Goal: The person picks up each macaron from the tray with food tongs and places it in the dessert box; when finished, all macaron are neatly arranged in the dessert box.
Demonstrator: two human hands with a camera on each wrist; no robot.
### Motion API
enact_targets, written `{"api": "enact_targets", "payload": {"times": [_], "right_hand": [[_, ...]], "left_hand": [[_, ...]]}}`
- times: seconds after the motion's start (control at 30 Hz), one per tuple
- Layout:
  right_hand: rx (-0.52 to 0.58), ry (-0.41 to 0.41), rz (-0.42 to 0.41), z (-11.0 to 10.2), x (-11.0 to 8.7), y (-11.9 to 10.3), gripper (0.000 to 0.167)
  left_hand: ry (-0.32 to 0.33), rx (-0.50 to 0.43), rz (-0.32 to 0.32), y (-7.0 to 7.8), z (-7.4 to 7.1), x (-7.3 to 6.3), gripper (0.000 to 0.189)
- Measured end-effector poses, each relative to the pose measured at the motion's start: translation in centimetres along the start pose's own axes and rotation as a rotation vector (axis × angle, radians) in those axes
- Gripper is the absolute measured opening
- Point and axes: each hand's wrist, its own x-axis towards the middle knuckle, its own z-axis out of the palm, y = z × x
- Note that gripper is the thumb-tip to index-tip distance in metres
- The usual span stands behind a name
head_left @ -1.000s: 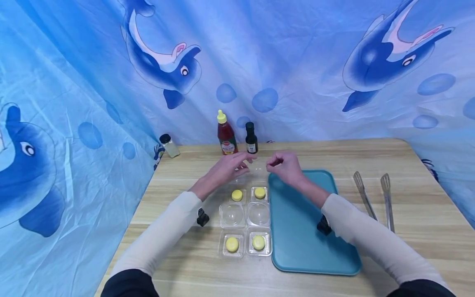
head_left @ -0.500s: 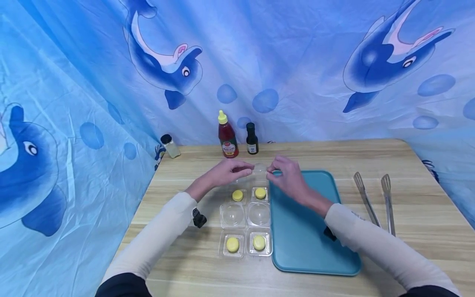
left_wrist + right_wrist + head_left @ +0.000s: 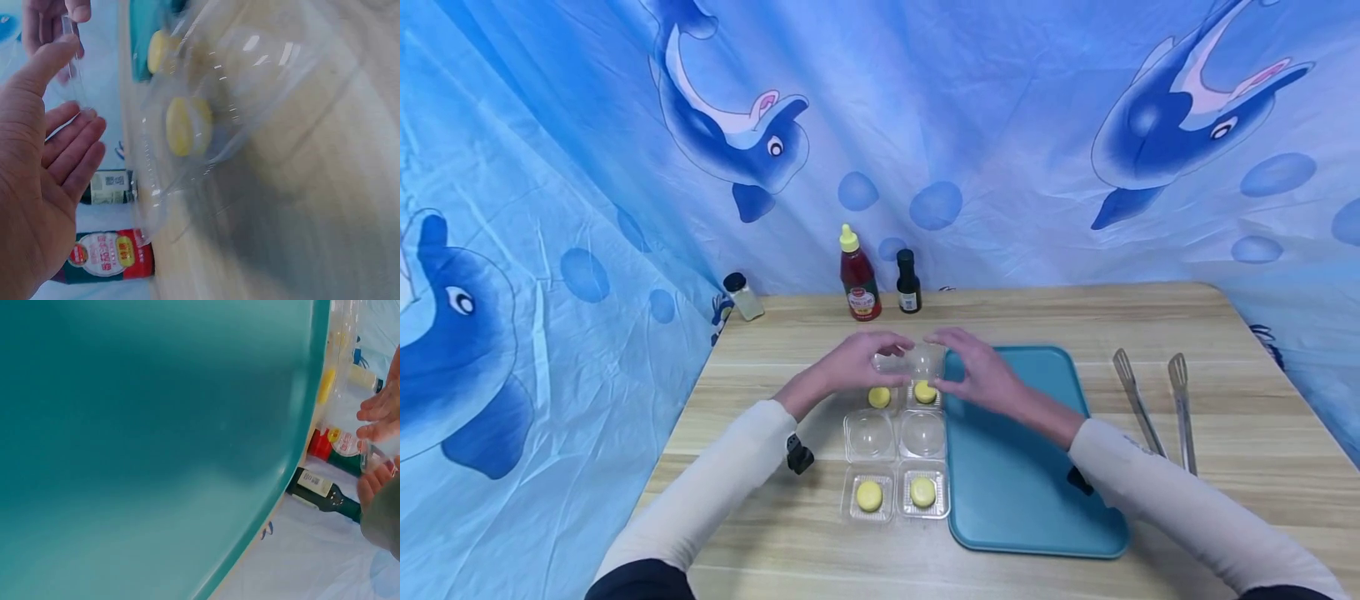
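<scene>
By the teal tray [image 3: 1003,500], the left hand [image 3: 861,362] and right hand [image 3: 981,375] grip 1 clear domed lid [image 3: 924,360].
Thumbs and fingers span it from 2 sides, near the rear-right yellow macaron [image 3: 925,392]; uneven pressure might flex its thin plastic or skew it, and low fingertips could nudge the macaron.
</scene>
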Motion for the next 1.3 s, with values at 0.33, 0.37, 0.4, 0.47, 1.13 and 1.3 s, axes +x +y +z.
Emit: {"api": "enact_targets", "payload": {"times": [0.33,0.37,0.4,0.47,1.13,1.3], "right_hand": [[-0.002,-0.206,0.106,0.4,-0.6,0.8,0.081],[-0.007,-0.212,0.104,0.6,-0.7,0.9,0.082],[-0.012,-0.218,0.109,0.7,-0.7,1.0,0.083],[-0.011,-0.224,0.111,0.9,-0.8,1.1,0.083],[-0.048,-0.214,0.104,1.7,-1.0,1.4,0.08],[-0.035,-0.218,0.119,1.5,-0.9,1.2,0.081]], "left_hand": [[0.027,0.234,-0.007,0.4,2.0,-0.9,0.071],[0.024,0.248,-0.008,0.4,2.1,-0.9,0.071],[0.021,0.255,-0.005,0.4,2.1,-1.0,0.071],[0.012,0.271,0.004,0.4,2.2,-1.1,0.072],[-0.026,0.342,0.031,0.3,2.6,-1.3,0.071],[-0.021,0.341,0.037,0.0,2.5,-1.4,0.07]]}}
